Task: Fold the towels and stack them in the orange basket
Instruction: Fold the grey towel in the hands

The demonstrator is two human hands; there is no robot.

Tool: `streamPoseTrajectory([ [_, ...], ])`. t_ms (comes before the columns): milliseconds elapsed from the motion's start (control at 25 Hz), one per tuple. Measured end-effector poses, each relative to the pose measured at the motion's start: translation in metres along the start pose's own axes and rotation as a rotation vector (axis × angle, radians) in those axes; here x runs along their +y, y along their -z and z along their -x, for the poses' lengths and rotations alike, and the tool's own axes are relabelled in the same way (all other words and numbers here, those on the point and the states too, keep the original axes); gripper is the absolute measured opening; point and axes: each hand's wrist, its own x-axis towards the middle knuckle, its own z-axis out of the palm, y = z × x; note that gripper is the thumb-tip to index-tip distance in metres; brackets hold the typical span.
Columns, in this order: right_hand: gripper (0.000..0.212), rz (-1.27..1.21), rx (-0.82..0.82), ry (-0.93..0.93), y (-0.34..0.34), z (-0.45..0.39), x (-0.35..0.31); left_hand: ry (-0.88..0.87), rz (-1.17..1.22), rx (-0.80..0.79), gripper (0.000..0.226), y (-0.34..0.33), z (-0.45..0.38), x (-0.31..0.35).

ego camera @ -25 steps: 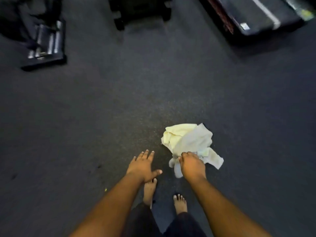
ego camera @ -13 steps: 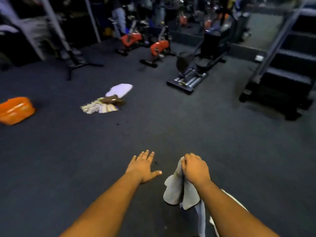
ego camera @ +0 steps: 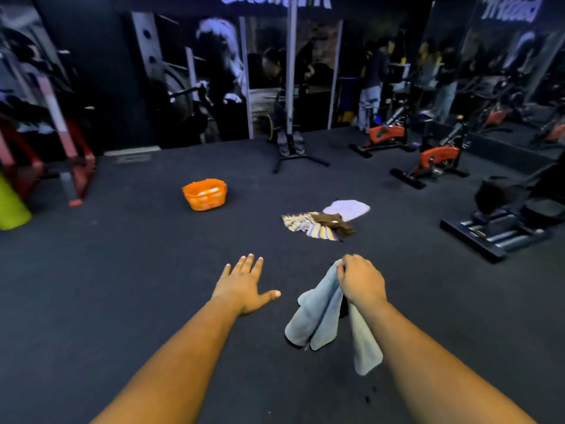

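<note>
Right hand (ego camera: 360,278) out in front with fingers (ego camera: 347,264) curled tight round a bunched light blue towel (ego camera: 321,319), folds hanging loose below the fist above the dark floor (ego camera: 122,286). Left hand (ego camera: 244,286) just beside it, holding nothing, fingers straight and slightly spread, thumb out to the side, palm down. Farther off on the floor, orange basket (ego camera: 204,195) standing upright with something pale inside, and well to its right a small heap: striped towel (ego camera: 301,226), brown towel (ego camera: 334,224) lying over it, lavender towel (ego camera: 348,208) touching behind.
</note>
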Motion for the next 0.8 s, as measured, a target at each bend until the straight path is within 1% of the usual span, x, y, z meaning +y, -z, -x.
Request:
streamPoseTrajectory([
  [240, 0.029, -0.071, -0.002, 0.083, -0.029, -0.104, -0.122, 0.155, 0.010, 0.029, 0.104, 0.039, -0.031, -0.124],
  [400, 0.029, -0.116, -0.035, 0.193, -0.065, -0.190, -0.201, 0.258, 0.022, 0.029, 0.105, 0.052, -0.084, -0.197],
  [680, 0.032, -0.140, -0.098, 0.364, -0.115, -0.326, -0.304, 0.384, 0.052, 0.038, 0.104, 0.085, -0.187, -0.291],
  [720, 0.032, -0.134, -0.108, 0.385, -0.118, -0.345, -0.320, 0.398, 0.061, 0.042, 0.106, 0.090, -0.202, -0.305],
  [800, 0.031, -0.124, -0.119, 0.422, -0.126, -0.378, -0.345, 0.410, 0.082, 0.051, 0.119, 0.096, -0.229, -0.328],
])
